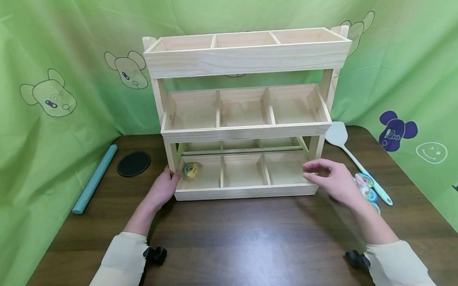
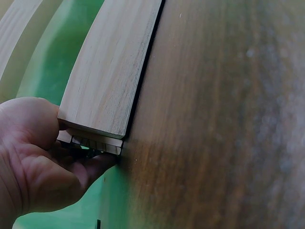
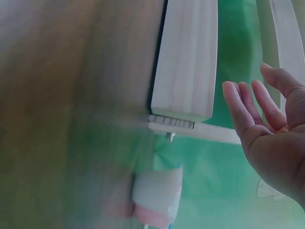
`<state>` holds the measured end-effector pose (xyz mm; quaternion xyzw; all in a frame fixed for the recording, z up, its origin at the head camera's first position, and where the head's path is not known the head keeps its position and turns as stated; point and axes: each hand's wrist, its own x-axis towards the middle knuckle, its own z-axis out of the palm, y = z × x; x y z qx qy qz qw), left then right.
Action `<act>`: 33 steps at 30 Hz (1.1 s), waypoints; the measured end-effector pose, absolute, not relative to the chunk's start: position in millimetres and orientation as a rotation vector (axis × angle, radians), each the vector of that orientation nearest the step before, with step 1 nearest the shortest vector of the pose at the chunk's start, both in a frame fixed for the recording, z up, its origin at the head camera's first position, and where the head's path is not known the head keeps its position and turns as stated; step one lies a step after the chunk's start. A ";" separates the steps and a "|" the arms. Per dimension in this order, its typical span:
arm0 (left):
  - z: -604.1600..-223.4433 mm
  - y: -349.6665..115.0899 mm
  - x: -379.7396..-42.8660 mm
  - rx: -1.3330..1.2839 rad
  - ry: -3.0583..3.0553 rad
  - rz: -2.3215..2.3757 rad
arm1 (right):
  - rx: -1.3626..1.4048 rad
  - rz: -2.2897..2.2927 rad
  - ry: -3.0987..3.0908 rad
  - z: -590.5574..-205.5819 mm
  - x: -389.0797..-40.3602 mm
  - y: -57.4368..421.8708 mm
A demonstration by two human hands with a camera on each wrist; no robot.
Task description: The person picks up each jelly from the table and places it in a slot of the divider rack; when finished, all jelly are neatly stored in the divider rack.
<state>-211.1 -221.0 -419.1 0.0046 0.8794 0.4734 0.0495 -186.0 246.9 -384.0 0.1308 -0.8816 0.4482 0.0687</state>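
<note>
A three-tier wooden shelf rack (image 1: 247,61) stands on the table, each tier divided into three compartments. My left hand (image 1: 165,188) grips the left end of its bottom tier; in the left wrist view the thumb and fingers go round the tray's corner (image 2: 102,86). A small yellow patterned object (image 1: 190,170) lies in the bottom left compartment. At the right end of the bottom tier, my right hand (image 1: 333,181) hovers with loosely bent fingers. The right wrist view shows that hand (image 3: 276,129) apart from the tray's front board (image 3: 185,62), holding nothing.
Beyond the right hand lie a white spatula (image 1: 352,152) with a pale handle and a colourful printed object (image 1: 365,186), partly hidden by the wrist. Left of the rack are a black disc (image 1: 133,164) and a teal rod (image 1: 96,179). Green cloth (image 1: 62,35) surrounds the table.
</note>
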 end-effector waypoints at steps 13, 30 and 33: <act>-418.6 -222.0 -211.2 0.023 2.664 1.452 | 0.296 1.277 -2.704 -384.9 -173.5 270.6; -418.7 -220.9 -211.1 0.044 2.673 1.457 | 0.220 0.997 -2.765 -385.2 -158.5 306.6; -419.3 -220.5 -211.1 0.037 2.678 1.457 | 0.189 0.935 -2.774 -385.8 -157.6 309.9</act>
